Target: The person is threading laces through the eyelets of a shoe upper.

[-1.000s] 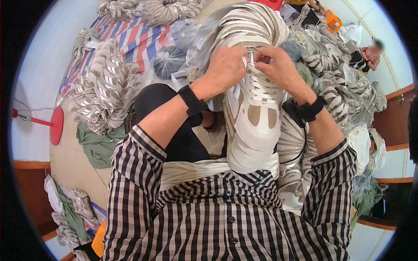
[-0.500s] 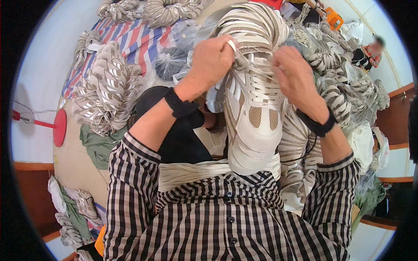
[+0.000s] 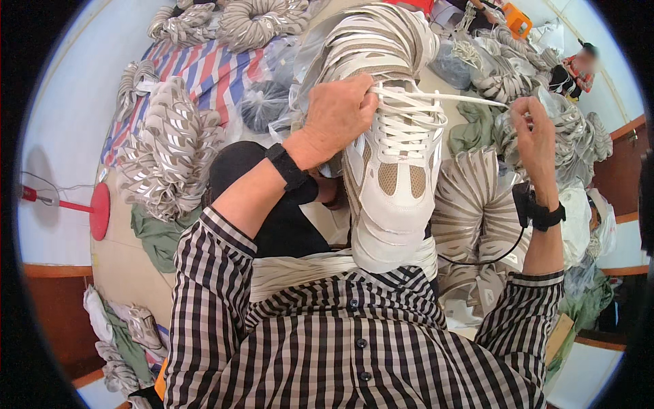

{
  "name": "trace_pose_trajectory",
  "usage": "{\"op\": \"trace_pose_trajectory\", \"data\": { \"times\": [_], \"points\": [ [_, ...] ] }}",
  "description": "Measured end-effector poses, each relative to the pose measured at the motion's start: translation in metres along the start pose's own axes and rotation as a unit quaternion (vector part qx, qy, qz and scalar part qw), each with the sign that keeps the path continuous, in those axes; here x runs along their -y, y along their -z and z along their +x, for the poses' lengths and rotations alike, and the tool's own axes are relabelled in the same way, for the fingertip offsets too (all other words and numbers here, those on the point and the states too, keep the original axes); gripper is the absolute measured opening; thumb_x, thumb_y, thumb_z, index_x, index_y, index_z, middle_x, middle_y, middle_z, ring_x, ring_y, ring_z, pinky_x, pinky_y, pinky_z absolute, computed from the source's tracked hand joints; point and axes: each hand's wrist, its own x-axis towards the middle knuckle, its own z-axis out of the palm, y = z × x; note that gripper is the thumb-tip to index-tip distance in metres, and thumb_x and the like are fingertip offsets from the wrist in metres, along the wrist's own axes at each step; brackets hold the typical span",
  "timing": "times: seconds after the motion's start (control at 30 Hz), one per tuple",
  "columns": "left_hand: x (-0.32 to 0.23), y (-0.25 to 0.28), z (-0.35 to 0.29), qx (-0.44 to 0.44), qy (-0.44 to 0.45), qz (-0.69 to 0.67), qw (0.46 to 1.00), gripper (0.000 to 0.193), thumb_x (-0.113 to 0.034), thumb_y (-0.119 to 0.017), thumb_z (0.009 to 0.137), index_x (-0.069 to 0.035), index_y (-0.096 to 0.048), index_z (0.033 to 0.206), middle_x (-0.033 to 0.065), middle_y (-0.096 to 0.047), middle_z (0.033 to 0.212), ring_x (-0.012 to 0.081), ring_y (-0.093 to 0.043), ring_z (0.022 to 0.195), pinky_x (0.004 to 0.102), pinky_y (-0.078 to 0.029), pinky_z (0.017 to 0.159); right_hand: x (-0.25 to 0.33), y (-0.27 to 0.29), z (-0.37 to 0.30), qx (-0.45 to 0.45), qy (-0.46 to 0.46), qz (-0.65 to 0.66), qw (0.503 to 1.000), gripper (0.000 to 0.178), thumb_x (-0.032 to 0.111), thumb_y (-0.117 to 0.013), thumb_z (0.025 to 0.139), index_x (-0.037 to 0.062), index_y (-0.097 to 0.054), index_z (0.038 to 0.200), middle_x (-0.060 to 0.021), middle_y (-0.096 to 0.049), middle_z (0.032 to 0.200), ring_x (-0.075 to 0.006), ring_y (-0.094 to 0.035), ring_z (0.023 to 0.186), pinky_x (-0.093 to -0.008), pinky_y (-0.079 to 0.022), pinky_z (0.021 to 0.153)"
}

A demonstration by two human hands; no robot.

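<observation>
A long stack of white and beige shoe uppers (image 3: 402, 187) rests over my lap, toe ends toward me. The front upper is laced with a flat white shoelace (image 3: 470, 99). My left hand (image 3: 340, 109) is closed in a pinch at the left top edge of this upper, its fingertips by the uppermost eyelets; whether it grips lace or upper is partly hidden. Off to the right, my right hand (image 3: 536, 126) pinches the lace, which runs taut from the eyelets to its fingers. A bundle of loose white laces (image 3: 300, 275) lies across my waist.
Another stack of uppers (image 3: 480, 204) stands right of my lap. Coiled bundles of uppers (image 3: 170, 146) lie at left beside a striped sheet (image 3: 218, 75), with more heaped at far right (image 3: 569, 143). A red round-based stand (image 3: 99, 211) is at far left. Another person (image 3: 579, 71) sits at far right.
My right hand has moved from beside the eyelets out to the right, drawing the lace straight. My left hand has shifted slightly right and down, staying at the upper's left edge.
</observation>
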Motion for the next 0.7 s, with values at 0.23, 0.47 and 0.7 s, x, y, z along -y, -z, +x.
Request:
{"op": "trace_pose_trajectory", "data": {
  "times": [0.23, 0.47, 0.7],
  "points": [
    [0.005, 0.002, 0.0, 0.038, -0.004, -0.001, 0.999, 0.01, -0.009, -0.059, 0.077, -0.004, -0.06, 0.085, 0.0156, -0.059, 0.066, 0.0304, -0.059, 0.058, 0.0372, -0.045, 0.053, -0.025, 0.0, 0.01, 0.013, -0.043, -0.003, 0.999, 0.006, 0.006, -0.056, 0.084, 0.0008, -0.053, 0.082, -0.0058, -0.057, 0.075, -0.0177, -0.054, 0.071, -0.0311, -0.044, 0.066],
    [0.017, 0.017, 0.004, 0.092, 0.099, -0.187, 0.973, 0.017, -0.005, -0.052, 0.082, 0.002, -0.062, 0.095, 0.007, -0.06, 0.062, 0.0104, -0.056, 0.056, 0.0257, -0.046, 0.054, -0.006, 0.007, 0.004, 0.08, -0.123, 0.27, 0.952, 0.015, 0.017, -0.055, 0.091, 0.0028, -0.057, 0.088, 0.0003, -0.058, 0.083, -0.0081, -0.05, 0.078, -0.0229, -0.039, 0.074],
    [0.005, 0.019, 0.02, 0.15, 0.193, -0.188, 0.951, 0.019, -0.012, -0.055, 0.083, 0.004, -0.063, 0.08, 0.0057, -0.061, 0.062, 0.0097, -0.055, 0.053, 0.0246, -0.046, 0.051, 0.027, 0.011, 0.003, 0.065, -0.164, 0.407, 0.896, 0.02, 0.022, -0.053, 0.093, 0.0024, -0.057, 0.093, -0.0055, -0.062, 0.09, -0.0096, -0.049, 0.075, -0.0233, -0.039, 0.073]
  ]
}}
